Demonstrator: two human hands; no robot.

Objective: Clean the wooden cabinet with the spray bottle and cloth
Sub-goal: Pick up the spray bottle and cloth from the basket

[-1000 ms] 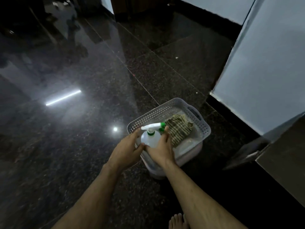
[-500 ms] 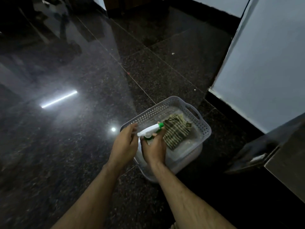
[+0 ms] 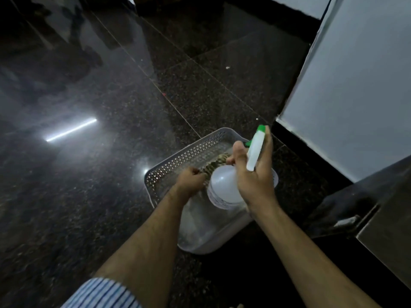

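My right hand (image 3: 255, 174) grips a white spray bottle (image 3: 224, 185) by its neck, lifted above a grey perforated basket (image 3: 169, 165). The bottle's white head with a green nozzle tip (image 3: 260, 128) points up and away. My left hand (image 3: 191, 180) is down inside the basket, fingers closed on a striped green and brown cloth (image 3: 216, 162), which is mostly hidden behind both hands. The wooden cabinet itself cannot be told apart in this dim view.
The basket stands on a glossy dark granite floor (image 3: 111, 174) that mirrors a ceiling light. A pale wall panel (image 3: 355, 96) with a black skirting rises on the right. A dark slab edge (image 3: 389, 230) juts in at the lower right.
My right hand has lifted the spray bottle out of the basket and tipped it rightward. My left hand let go of the bottle and closed on the cloth.
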